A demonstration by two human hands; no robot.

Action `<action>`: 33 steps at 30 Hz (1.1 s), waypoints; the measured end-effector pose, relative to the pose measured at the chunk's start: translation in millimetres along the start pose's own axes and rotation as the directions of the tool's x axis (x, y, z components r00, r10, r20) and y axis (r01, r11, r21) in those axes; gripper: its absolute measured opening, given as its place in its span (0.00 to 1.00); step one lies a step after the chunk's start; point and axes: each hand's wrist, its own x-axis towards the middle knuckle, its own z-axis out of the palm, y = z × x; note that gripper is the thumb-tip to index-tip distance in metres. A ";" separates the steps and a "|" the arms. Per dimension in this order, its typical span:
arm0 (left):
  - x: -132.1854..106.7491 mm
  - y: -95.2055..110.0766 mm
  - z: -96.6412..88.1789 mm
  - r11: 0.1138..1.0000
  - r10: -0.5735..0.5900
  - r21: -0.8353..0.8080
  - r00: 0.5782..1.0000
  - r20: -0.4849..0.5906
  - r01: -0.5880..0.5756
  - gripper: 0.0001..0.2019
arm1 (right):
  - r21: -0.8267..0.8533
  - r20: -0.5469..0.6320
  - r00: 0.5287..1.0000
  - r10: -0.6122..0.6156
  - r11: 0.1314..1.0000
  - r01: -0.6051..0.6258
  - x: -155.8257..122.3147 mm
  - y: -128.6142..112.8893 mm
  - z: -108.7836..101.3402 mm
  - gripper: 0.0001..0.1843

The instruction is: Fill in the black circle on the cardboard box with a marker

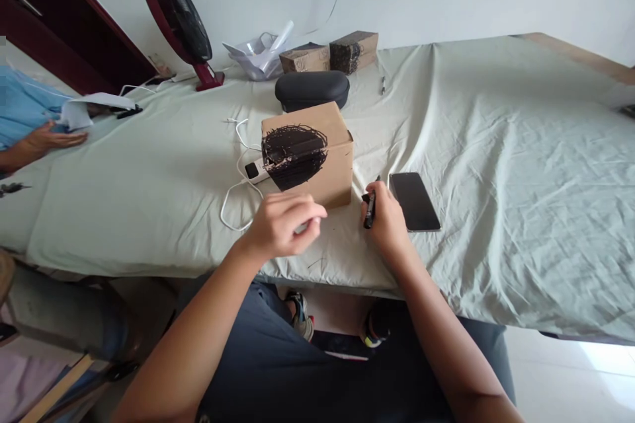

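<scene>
A cardboard box (322, 145) with a large black scribbled patch on its near face stands on the pale green cloth of the table (496, 165). My right hand (387, 221) is closed round a black marker (370, 208), just right of the box's near corner. My left hand (282, 225) hovers in front of the box with its fingers curled in; whether it holds anything is hidden. A black phone (414, 201) lies face up right of my right hand.
A white cable and power strip (243, 175) lie left of the box. Behind it are a black case (312, 89), two small cardboard boxes (330, 56), crumpled plastic (258, 56) and a red fan (181, 23). Another person's hand (49, 140) rests at the far left.
</scene>
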 end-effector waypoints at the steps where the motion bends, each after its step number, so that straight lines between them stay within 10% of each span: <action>1: 0.6 4.2 3.6 1.000 -0.001 0.003 0.998 0.056 0.001 0.09 | 0.090 -0.099 0.995 -0.021 0.996 0.030 0.9 -2.9 -2.8 0.11; 5: -1.9 12.8 18.5 0.993 -0.096 -0.057 0.992 0.084 0.101 0.05 | 0.408 -0.364 0.932 -0.008 0.897 0.167 -0.8 -26.6 -16.7 0.13; 10: -5.7 11.3 26.5 0.958 -0.231 -0.168 0.973 0.017 0.231 0.28 | 0.640 -0.305 0.951 -0.046 0.730 0.240 -11.8 -58.4 -28.2 0.19; 15: -0.6 13.6 24.4 0.930 -0.212 -0.297 0.977 0.041 0.214 0.14 | 0.639 -0.238 0.944 -0.227 0.696 0.329 -13.2 -60.9 -28.6 0.14; 23: 1.2 14.5 22.0 0.588 -0.659 -0.644 0.751 -0.033 0.488 0.06 | 0.781 -0.315 0.949 0.006 0.570 0.255 -13.7 -54.0 -39.1 0.20; 29: 2.8 22.1 27.2 0.503 -0.677 -0.663 0.730 0.096 0.554 0.11 | 0.930 -0.115 0.992 -0.044 0.345 0.123 -15.0 -58.6 -25.7 0.14; 33: 0.0 28.3 39.3 0.417 -0.738 -0.634 0.650 0.181 0.651 0.16 | 0.936 -0.038 0.999 -0.033 0.348 0.047 -12.5 -66.4 -20.8 0.14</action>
